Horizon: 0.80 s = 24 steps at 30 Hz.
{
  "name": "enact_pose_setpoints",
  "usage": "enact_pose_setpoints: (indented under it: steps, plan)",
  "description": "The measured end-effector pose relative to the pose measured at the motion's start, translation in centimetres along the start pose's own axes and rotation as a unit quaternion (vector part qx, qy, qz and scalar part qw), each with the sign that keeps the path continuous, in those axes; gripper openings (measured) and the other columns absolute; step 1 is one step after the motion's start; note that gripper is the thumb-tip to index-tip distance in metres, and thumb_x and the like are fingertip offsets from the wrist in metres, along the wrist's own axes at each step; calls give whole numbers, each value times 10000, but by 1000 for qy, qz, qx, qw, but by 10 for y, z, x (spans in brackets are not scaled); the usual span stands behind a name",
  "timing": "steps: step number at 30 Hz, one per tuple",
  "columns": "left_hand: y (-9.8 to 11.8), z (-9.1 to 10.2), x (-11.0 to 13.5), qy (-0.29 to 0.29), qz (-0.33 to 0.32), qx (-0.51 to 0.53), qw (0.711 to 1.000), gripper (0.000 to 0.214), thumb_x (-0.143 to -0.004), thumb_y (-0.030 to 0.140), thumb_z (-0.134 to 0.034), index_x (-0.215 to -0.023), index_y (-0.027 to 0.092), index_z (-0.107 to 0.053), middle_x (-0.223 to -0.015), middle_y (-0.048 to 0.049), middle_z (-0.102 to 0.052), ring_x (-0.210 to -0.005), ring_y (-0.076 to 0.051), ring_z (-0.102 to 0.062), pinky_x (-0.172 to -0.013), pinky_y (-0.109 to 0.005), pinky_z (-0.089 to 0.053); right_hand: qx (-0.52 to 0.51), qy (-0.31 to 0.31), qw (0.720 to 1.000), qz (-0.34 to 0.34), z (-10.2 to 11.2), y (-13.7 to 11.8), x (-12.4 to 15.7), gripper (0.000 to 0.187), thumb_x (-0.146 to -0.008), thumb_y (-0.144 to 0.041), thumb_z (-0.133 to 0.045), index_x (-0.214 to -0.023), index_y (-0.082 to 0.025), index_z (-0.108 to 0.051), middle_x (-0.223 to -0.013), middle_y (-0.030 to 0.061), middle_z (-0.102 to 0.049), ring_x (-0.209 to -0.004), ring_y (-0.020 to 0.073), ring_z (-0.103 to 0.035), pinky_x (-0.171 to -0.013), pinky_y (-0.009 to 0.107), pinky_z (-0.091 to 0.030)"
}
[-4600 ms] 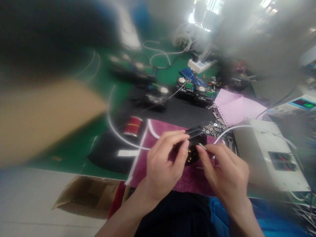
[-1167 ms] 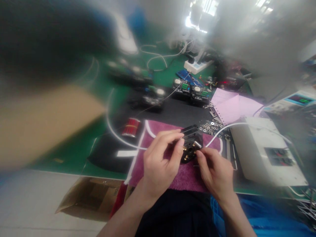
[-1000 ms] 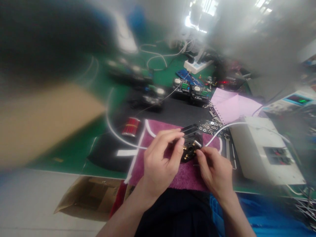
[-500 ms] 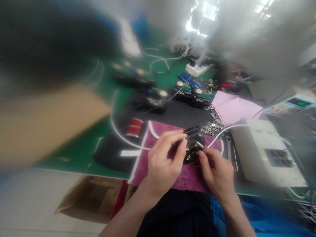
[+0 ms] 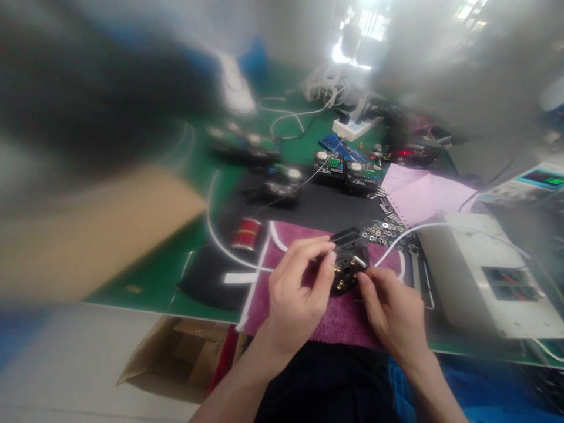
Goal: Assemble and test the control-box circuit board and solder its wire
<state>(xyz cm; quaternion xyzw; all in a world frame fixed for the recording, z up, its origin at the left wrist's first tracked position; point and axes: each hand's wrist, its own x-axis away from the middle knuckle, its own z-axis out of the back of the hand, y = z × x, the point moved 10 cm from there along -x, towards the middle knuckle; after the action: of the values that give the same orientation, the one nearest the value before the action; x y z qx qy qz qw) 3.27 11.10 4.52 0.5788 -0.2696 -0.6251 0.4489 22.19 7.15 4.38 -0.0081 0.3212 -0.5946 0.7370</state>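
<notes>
A small black part with brass fittings [image 5: 349, 267] is held just above a maroon cloth [image 5: 335, 317]. My left hand [image 5: 296, 294] grips its left side, thumb and fingers curled round it. My right hand [image 5: 392, 308] pinches a small silver pin [image 5: 359, 260] against the part's right edge. Several loose washers and nuts [image 5: 382, 231] lie just beyond the part on the dark mat.
A white box [image 5: 480, 276] with a white tube stands right of the cloth. Pink paper [image 5: 423, 194], black modules with green terminals [image 5: 339, 164], a red component [image 5: 247, 233] and a power strip [image 5: 355, 126] lie farther back. A cardboard box [image 5: 176, 358] sits below the bench edge.
Both hands keep their hold on the black part. My right hand's pinch has shifted slightly closer against the part. The view has drifted a little.
</notes>
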Motion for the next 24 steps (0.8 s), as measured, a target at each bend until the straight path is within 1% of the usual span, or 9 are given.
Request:
enact_pose_setpoints:
  steps: [6, 13, 20, 24]
  plan:
    - [1, 0, 0, 6, -2, 6, 1000, 216, -988, 106, -709, -1166, 224, -744, -1166, -48, -783, -1131, -205, -757, -1029, -381, -623, -3, 0, 1000, 1, 1, -1, 0, 175, -1087, -331, -635, -1003, -191, -697, -777, -22, -767, -588, 115, -726, -607, 228, -477]
    - [1, 0, -1, 14, 2, 0, 1000, 170, -1012, 151, -691, -1151, 226, -753, -1164, -63, -785, -1124, -220, -767, -1020, -402, -655, -11, -4, 1000, 0, -1, 1, 0, 170, -1090, -337, -632, -1012, -199, -693, -795, -16, -780, -591, 125, -731, -617, 244, -481]
    - [-3, 1, 1, 26, 14, -13, 999, 190, -1005, 137, -700, -1160, 232, -756, -1163, -57, -782, -1132, -215, -764, -1024, -395, -644, -14, 2, 1000, 14, -1, -2, -1, 181, -1096, -339, -624, -1003, -198, -687, -784, -22, -774, -580, 114, -723, -606, 237, -479]
    - [-6, 9, 3, 50, 29, -30, 998, 174, -1015, 165, -695, -1168, 233, -745, -1168, -62, -780, -1125, -219, -767, -1018, -404, -649, -14, -1, 1000, 13, -1, 0, 0, 186, -1097, -352, -622, -1012, -201, -690, -805, -16, -789, -591, 124, -733, -595, 248, -478]
